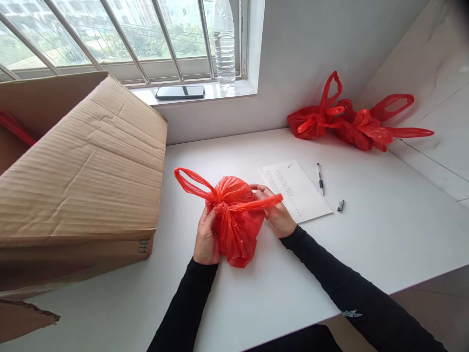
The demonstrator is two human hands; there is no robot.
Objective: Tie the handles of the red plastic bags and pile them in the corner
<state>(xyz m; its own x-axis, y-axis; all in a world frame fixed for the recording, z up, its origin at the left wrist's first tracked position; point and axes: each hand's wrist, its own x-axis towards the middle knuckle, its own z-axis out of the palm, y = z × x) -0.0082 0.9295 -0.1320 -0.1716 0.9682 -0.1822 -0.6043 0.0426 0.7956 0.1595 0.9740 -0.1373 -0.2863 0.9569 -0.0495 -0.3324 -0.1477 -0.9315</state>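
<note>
Gripping tied red bag (238,232) between fingers (208,224) of left hand (206,242) and right hand (281,216), likely mid-handling; probably needs even support next.

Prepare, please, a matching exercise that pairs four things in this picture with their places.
1. Front knotted red plastic bag
2. Clear cylindrical plastic bottle
3. Slim black-and-clear pen
4. Open brown cardboard box

A. Right of the white written-on paper
B. At the picture's left edge
C. Between the left hand and right hand
D. Upright on the white windowsill

Pairs: 1-C, 2-D, 3-A, 4-B.
</note>
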